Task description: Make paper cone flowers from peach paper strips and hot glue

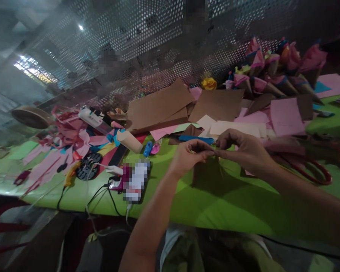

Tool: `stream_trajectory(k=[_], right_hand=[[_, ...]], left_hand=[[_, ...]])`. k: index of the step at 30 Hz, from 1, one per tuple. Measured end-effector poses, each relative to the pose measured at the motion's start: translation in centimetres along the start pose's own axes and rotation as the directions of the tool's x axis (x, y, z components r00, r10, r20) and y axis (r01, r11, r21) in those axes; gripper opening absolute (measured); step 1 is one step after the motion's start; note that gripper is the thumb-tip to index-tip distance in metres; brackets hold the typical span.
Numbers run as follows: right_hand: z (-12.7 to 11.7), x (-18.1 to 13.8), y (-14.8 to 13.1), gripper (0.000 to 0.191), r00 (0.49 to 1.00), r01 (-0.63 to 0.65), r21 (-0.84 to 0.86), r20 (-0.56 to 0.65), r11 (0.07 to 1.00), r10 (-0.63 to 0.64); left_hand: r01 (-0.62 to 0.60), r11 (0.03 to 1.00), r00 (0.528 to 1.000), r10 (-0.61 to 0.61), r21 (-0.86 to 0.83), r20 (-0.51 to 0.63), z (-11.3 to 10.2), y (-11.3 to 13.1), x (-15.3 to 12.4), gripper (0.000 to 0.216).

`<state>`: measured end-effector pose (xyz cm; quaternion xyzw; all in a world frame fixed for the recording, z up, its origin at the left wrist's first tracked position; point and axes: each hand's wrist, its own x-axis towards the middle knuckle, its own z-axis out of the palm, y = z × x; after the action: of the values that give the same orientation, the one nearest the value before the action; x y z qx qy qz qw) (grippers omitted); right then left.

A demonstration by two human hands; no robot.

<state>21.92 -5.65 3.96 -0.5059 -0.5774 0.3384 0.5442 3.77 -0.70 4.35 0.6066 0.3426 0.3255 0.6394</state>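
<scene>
Both my hands meet above the green tabletop (209, 206), fingertips almost touching. My left hand (191, 154) is closed in a pinch, thumb against forefinger. Closed the same way, my right hand (240, 151) comes in from the right. Whatever sits between the fingertips is too small and dark to name; a faint thin strand seems to hang below them. Just behind my left hand lies a strip of blue paper (197, 139). Cream paper sheets (238, 129) lie behind my right hand, and a red-handled tool (323, 173), perhaps scissors, is beside my right forearm.
Brown cardboard (158, 107) and pink paper (287, 117) cover the back. Paper-wrapped flowers (272, 71) stand at the back right. Left are a paper cup (129, 140), a phone (137, 181) on a cable, a yellow glue gun (71, 174) and a black reel-like disc (88, 166).
</scene>
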Motion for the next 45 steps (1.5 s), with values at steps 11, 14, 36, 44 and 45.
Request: stream_trajectory(k=[11, 14, 36, 44, 45], right_hand=[[-0.3, 0.5, 0.2, 0.052, 0.985, -0.151, 0.174, -0.056, 0.973, 0.163], [-0.4, 0.4, -0.1, 0.051, 0.986, -0.143, 0.147, -0.063, 0.979, 0.153], [0.0, 0.2, 0.1, 0.038, 0.997, -0.075, 0.103, 0.005, 0.992, 0.075], [0.1, 0.1, 0.3, 0.035, 0.996, -0.02, 0.155, -0.08, 0.988, 0.033], [0.2, 0.1, 0.3, 0.035, 0.997, -0.017, 0.164, -0.075, 0.986, 0.03]], left_hand=[[-0.073, 0.997, 0.995, 0.072, -0.01, -0.069, -0.7, 0.4, 0.2, 0.04], [-0.132, 0.991, 0.986, 0.13, -0.014, -0.107, -0.9, 0.4, 0.3, 0.033], [-0.037, 0.999, 0.996, 0.036, -0.014, -0.077, 0.6, -0.2, 0.3, 0.042], [-0.109, 0.992, 0.99, 0.114, 0.059, -0.088, 0.6, -0.4, 0.3, 0.029], [-0.147, 0.984, 0.984, 0.156, 0.097, -0.082, 0.7, -0.5, 0.3, 0.026]])
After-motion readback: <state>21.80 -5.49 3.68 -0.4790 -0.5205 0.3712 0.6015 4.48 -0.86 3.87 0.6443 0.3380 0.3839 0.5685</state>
